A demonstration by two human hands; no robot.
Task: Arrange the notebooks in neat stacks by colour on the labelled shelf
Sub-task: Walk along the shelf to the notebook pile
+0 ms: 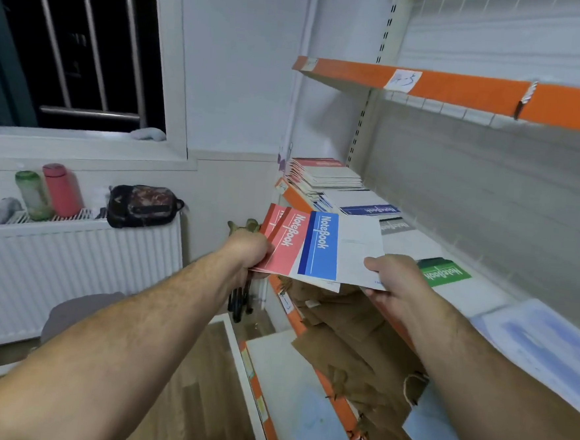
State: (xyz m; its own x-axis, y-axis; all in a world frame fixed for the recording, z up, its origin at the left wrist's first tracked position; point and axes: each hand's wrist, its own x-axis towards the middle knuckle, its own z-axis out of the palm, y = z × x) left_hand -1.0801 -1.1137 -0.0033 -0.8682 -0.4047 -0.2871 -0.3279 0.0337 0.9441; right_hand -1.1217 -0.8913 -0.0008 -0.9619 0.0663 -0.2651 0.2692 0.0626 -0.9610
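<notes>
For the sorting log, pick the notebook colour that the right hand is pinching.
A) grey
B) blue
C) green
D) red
B: the right hand pinches the white corner of the blue notebook, while the left hand grips the red notebooks.

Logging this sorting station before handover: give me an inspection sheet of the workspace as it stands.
Surface: middle shelf, orange-edged, holds notebook stacks.
Job's things: red-topped stack, blue-topped stack, grey notebook, green notebook on shelf; red notebooks and blue notebook in hand.
Clutter: brown paper bags on lower shelf.
Hands: left hand grips red notebooks; right hand pinches blue notebook.
Cables: nothing seen.
Surroundings: radiator, green bottle, pink bottle, black bag, barred window.
</notes>
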